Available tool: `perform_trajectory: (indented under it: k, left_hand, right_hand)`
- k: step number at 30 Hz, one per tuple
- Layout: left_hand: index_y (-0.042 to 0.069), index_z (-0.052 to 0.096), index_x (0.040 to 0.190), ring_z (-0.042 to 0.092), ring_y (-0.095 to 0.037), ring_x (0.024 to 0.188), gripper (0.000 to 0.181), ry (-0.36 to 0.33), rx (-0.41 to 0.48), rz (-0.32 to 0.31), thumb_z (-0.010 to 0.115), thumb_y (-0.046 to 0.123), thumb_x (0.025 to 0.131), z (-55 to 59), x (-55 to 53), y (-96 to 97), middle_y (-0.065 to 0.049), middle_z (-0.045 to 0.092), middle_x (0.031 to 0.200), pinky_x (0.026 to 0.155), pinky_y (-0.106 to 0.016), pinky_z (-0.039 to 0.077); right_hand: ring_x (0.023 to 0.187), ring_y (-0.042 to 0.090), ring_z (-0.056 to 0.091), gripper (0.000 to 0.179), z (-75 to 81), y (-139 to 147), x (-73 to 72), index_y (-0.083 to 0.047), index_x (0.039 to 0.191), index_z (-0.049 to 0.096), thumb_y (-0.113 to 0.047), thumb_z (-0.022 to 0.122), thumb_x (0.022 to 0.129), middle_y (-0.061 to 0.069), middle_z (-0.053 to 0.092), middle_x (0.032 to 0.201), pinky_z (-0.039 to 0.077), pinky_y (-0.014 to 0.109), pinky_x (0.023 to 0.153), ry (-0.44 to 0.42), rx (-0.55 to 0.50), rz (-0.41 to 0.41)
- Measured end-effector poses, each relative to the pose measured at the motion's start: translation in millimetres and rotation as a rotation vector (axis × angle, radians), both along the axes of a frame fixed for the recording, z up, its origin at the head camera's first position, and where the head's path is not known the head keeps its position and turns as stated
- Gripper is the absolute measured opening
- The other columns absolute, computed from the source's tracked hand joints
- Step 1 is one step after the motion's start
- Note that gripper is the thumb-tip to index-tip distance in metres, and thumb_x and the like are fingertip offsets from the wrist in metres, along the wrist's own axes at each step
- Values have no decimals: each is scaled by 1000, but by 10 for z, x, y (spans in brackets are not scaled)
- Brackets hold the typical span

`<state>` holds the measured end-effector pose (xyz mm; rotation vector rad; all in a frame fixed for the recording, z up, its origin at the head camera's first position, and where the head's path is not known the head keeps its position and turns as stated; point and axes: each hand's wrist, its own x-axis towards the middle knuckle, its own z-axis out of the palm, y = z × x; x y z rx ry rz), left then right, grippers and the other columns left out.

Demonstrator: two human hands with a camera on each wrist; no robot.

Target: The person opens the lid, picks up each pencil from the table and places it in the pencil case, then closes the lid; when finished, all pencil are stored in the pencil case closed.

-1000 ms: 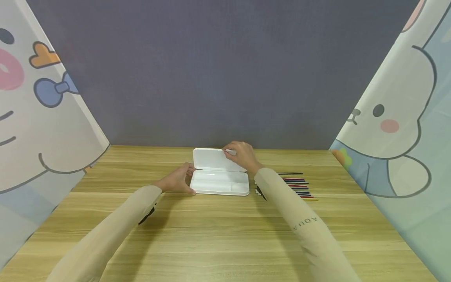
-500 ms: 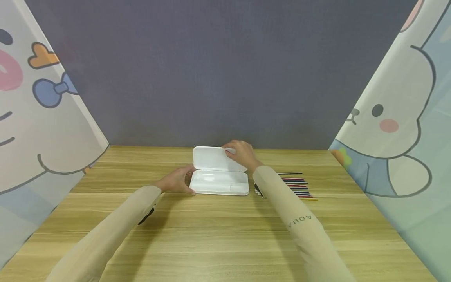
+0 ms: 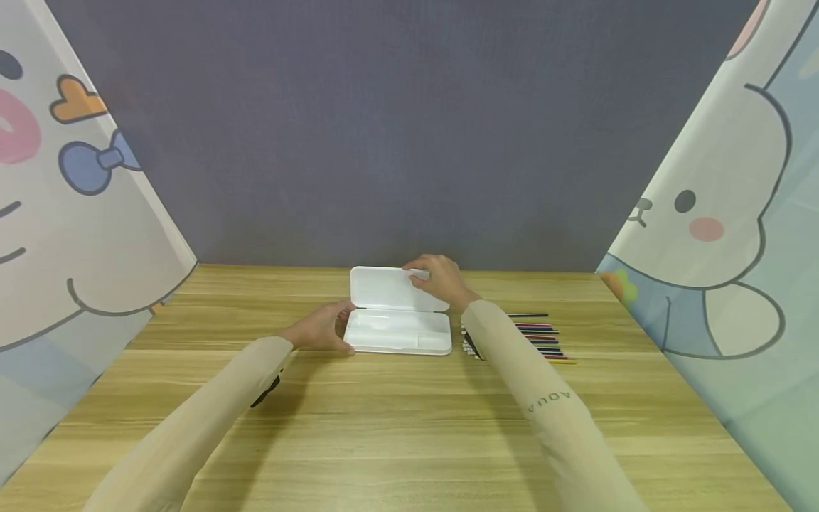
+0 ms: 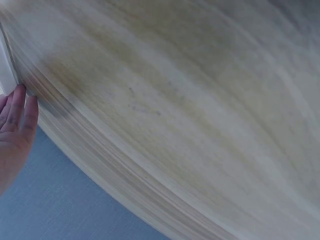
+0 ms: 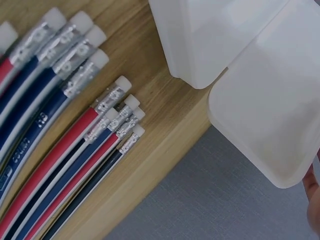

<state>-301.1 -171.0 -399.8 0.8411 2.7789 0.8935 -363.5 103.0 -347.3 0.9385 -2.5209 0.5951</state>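
Note:
A white plastic pencil case stands open near the back of the table, its lid (image 3: 377, 288) raised on the far side. Its base (image 3: 384, 350) has a long hollow and a small compartment at the right, with nothing visible inside. My left hand (image 3: 320, 327) holds the base's left end, thumb at the front corner and fingers behind; the left wrist view catches only a sliver of the case (image 4: 7, 72). At the lid's upper right edge, my right hand (image 3: 443, 279) pinches the rim between thumb and fingers. The right wrist view shows the lid (image 5: 265, 105) with fingertips at its edge.
Several pencils with white erasers (image 5: 75, 125) lie side by side to the right of the case, partly under my right forearm in the head view. A grey panel (image 3: 397, 135) rises behind the wooden table (image 3: 384, 427). Cartoon-printed sheets (image 3: 710, 213) flank both sides.
The lid has tipped up very slightly, and my right hand has risen a little with it. My left hand stays at the base's left end.

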Motion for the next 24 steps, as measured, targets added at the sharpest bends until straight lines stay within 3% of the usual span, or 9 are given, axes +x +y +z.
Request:
perform_trajectory:
  k: [11, 24]
  left_hand:
    - [1, 49, 119, 55, -31, 106, 73, -11, 1, 6, 85, 22, 59, 9, -5, -4, -14, 58, 115, 93, -45, 45]
    - [1, 47, 120, 55, -32, 106, 77, 12, -13, -6, 85, 27, 59, -19, -29, -38, -14, 58, 114, 90, -45, 46]
  right_hand:
    - [85, 17, 64, 17, 46, 15, 29, -14, 97, 71, -14, 67, 80, 2, 70, 95, 50, 35, 76, 8, -31, 97]
    - [84, 17, 64, 19, 147, 82, 75, -9, 96, 71, -13, 70, 77, 4, 70, 93, 51, 33, 77, -4, -45, 146]
